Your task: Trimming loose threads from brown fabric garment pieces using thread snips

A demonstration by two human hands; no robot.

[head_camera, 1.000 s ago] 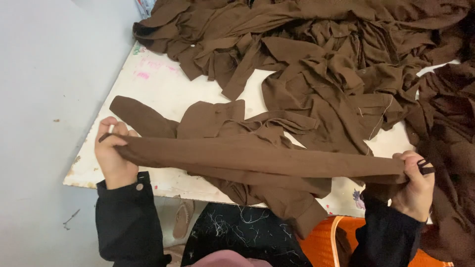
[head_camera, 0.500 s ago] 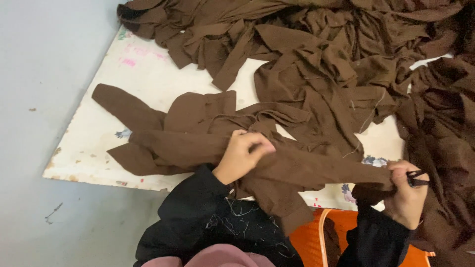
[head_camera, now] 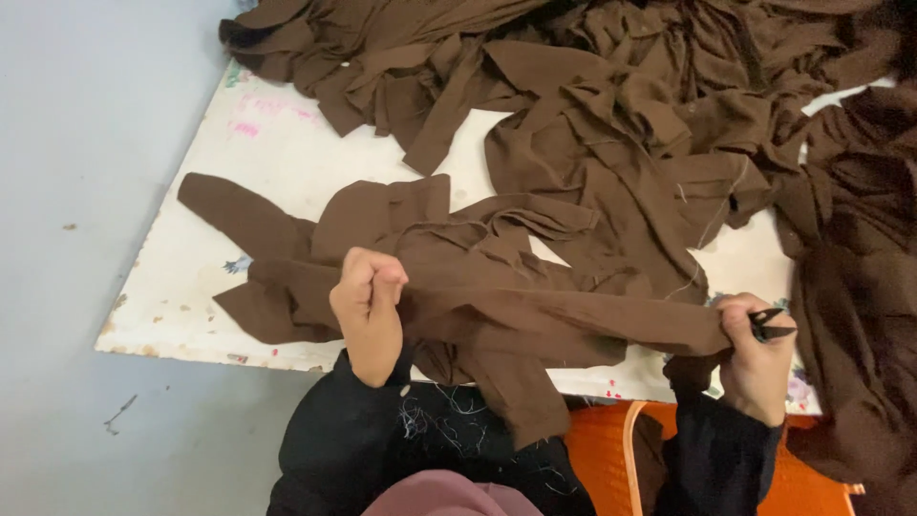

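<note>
A big pile of brown cloth point(head_camera: 669, 105) covers the top and right of the white board point(head_camera: 191, 277), which lies on the grey floor point(head_camera: 86, 191). Nearer the person, a smaller bunch of brown pieces point(head_camera: 420, 220) sits on the board.

The long brown strip point(head_camera: 564, 320) is stretched over the front edge of the board, between the two hands. It runs from side to side, almost level, dipping a little to the right. One end points left and lies past the left hand on the board. The other end is bunched in the right hand.

The left hand point(head_camera: 368, 311) is closed in a fist, pinching the strip near its middle. The right hand point(head_camera: 755, 358) is closed tight around the strip's right end. It also holds a small black tool point(head_camera: 769, 325), maybe little snips.

An orange basket point(head_camera: 611, 449) sits by the person's lap. Loose bits of thread point(head_camera: 430, 420) cling to the black clothes.

What could go wrong: I think the strip could slip out of the left hand's pinch and flop down. The sharp tool is very close to the cloth and fingers, so it could snag or poke. The loose left end could tangle with the pieces under it.
</note>
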